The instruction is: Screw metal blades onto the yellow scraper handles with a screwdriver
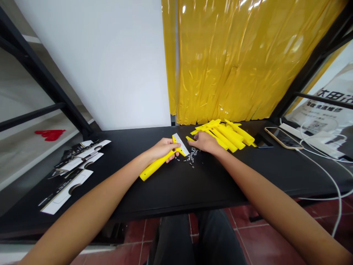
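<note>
My left hand (162, 149) grips a yellow plastic scraper (154, 166) near its head, with the handle slanting down to the left. Its white flat blade (181, 144) sticks out past my fingers. My right hand (205, 142) rests beside the blade with its fingers pinched together, and whatever they may hold is hidden. Just behind it lies a heap of yellow scraper handles (227, 134). Several small metal screws (189, 159) are scattered on the black table (176, 191) beneath and between my hands.
Stacked black-and-white card packaging (71, 173) lies at the table's left. On the right are a gold-edged phone (284, 138), a dark phone (263, 142) and a white cable (328, 180). A yellow plastic sheet (226, 62) hangs behind the table.
</note>
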Motion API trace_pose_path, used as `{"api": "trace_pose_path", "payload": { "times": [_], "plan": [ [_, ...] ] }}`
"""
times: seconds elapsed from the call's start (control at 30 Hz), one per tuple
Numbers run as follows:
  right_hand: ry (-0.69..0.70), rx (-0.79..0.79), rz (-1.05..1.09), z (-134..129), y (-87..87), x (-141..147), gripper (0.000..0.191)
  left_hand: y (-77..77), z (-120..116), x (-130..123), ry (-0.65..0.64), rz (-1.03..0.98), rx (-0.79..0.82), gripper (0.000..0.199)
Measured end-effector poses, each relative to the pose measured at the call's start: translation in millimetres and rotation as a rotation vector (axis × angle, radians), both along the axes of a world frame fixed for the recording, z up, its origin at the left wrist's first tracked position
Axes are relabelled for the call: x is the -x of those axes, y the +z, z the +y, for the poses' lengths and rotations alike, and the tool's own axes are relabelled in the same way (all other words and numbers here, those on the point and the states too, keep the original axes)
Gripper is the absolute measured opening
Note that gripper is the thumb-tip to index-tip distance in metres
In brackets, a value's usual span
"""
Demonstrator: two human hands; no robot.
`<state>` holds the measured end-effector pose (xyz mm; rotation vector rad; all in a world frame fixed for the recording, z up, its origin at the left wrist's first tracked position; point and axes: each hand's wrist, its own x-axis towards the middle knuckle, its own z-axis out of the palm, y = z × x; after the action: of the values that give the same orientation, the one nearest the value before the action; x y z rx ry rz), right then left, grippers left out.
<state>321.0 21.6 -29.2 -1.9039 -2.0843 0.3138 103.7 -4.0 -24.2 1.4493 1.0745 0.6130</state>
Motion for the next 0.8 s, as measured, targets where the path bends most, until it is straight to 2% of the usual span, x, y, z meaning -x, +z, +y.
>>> {"api": "trace_pose_path", "payload": {
  "times": [0.1,0.3,0.47,0.8],
  "plan": [
    [-0.001,-0.036,-0.028,-1.8,-2.3,3.0,0.047,1.7,-1.3,-0.8,0.001,0.001,0.011,0.018],
    [-0.002,-0.01,-0.027,-0.8,-0.4,4.4,0.025,1.8,-1.8,-2.0,0.0,0.016,0.007,0.018],
    [0.003,0.027,-0.011,1.7,3.7,0.3,0.03,2.6,-2.1,-2.5,0.003,0.017,0.01,0.018],
    [0.047,-0.174,-0.197,-2.7,0.5,-2.3,0.036,4.3,-4.6,-3.7,0.005,0.02,0.014,0.017]
  ]
}}
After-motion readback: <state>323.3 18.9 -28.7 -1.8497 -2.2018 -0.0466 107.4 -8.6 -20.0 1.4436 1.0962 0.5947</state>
